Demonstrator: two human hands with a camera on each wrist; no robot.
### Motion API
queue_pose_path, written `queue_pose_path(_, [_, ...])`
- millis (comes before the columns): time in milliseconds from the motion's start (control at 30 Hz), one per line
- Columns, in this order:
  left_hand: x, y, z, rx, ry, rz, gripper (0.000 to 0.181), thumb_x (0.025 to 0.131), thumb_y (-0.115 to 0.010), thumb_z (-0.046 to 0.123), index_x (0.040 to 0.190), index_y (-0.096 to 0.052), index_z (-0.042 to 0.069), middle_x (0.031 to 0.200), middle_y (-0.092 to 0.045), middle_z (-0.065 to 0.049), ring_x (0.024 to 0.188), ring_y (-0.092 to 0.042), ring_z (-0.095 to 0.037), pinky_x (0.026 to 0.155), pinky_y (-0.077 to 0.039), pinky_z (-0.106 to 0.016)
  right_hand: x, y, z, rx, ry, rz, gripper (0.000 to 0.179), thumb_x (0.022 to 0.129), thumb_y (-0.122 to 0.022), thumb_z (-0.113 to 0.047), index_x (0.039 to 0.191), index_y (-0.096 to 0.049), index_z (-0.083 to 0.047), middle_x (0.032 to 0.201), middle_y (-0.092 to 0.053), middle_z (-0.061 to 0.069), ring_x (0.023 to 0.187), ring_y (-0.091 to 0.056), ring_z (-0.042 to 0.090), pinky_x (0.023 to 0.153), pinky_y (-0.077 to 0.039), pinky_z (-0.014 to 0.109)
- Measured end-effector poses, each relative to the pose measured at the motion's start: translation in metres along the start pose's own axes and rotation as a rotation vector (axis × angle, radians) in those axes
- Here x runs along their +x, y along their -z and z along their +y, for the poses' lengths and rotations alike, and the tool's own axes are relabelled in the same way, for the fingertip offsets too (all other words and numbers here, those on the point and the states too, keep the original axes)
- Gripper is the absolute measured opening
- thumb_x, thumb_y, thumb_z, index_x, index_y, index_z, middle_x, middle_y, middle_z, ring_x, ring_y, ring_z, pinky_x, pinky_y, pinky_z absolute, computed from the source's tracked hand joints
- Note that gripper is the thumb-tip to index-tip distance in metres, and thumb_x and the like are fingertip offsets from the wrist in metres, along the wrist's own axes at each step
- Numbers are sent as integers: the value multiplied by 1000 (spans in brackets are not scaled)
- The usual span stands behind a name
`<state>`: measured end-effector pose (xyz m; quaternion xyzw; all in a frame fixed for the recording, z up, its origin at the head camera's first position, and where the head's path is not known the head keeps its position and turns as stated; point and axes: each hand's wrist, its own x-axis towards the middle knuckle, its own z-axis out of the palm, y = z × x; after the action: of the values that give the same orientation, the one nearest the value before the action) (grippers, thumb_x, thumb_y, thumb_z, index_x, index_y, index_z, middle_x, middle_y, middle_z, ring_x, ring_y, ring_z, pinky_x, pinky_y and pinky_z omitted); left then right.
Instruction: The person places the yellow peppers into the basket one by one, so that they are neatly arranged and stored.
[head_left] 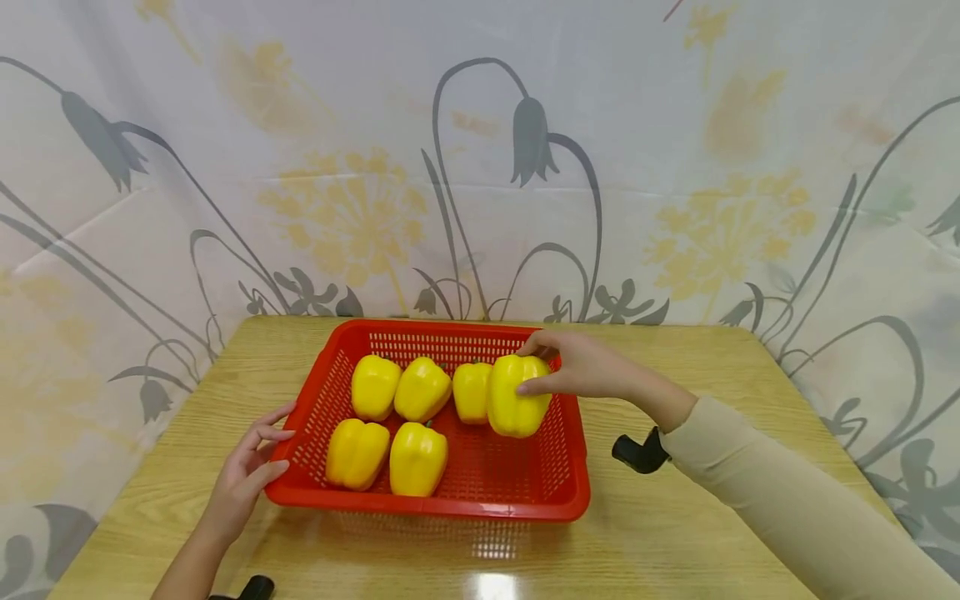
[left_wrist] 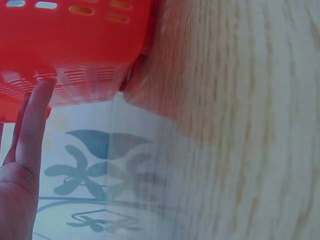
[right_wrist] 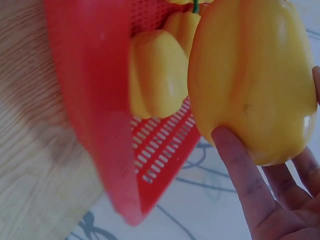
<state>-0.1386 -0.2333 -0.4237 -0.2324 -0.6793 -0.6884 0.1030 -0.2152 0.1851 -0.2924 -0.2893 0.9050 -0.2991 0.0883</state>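
A red plastic basket (head_left: 510,505) with slotted walls stands on the table. Several yellow bell peppers lie in it, among them a front-left pepper (head_left: 357,454) and a front-middle pepper (head_left: 417,460). My right hand (head_left: 573,364) grips another yellow bell pepper (head_left: 519,396) over the basket's right part, thumb on the near side and fingers behind. In the right wrist view this pepper (right_wrist: 252,80) fills the space above the fingers. My left hand (head_left: 242,475) rests at the basket's left rim with its fingers extended; the left wrist view shows fingers (left_wrist: 35,125) against the basket's outer wall.
The basket sits on a wood-grain table (head_left: 675,517). A patterned curtain (head_left: 480,167) with flower prints hangs right behind the table. Black wrist-camera parts show by the right wrist (head_left: 678,417) and at the lower left.
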Motion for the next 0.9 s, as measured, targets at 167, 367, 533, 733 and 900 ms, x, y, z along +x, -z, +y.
queue_pose_path(167, [0, -1, 0, 4, 6, 7, 26, 84, -39, -19, 105, -50, -11, 136, -41, -4, 113, -50, -11, 82, -47, -20, 17, -10, -11, 18, -27, -51, 43, 75, -77, -33, 106, -63, -7, 96, -62, -1, 87, -56, 16, 77, -47, 30])
queue_pose_path(367, [1, -2, -1, 6, 19, 5, 26, 84, -39, -19, 105, -50, -10, 136, -40, -3, 111, -50, -11, 81, -48, -21, 35, -36, -18, -7, -67, -170, 40, 73, -79, -32, 97, -60, -8, 89, -59, -2, 81, -51, 15, 72, -45, 27])
queue_pose_path(533, [2, -1, 0, 21, 28, 4, 26, 84, -39, -18, 106, -51, -9, 136, -40, -3, 111, -50, -11, 81, -48, -20, 44, -58, -18, -17, -134, -288, 37, 73, -79, -31, 91, -55, -9, 76, -51, 0, 72, -47, 14, 63, -41, 25])
queue_pose_path(733, [1, -2, -3, 28, 33, 1, 25, 85, -40, -17, 106, -51, -9, 136, -41, -2, 112, -50, -10, 81, -48, -20, 47, -73, -18, 25, -213, -424, 36, 75, -78, -24, 91, -50, -9, 78, -48, 2, 72, -46, 14, 62, -40, 25])
queue_pose_path(900, [2, -3, -4, 10, 27, -3, 26, 84, -39, -18, 106, -51, -8, 137, -40, -3, 110, -51, -12, 79, -49, -22, 47, -74, -17, 64, -281, -489, 38, 73, -79, -16, 96, -49, -11, 86, -50, 5, 79, -47, 16, 68, -42, 28])
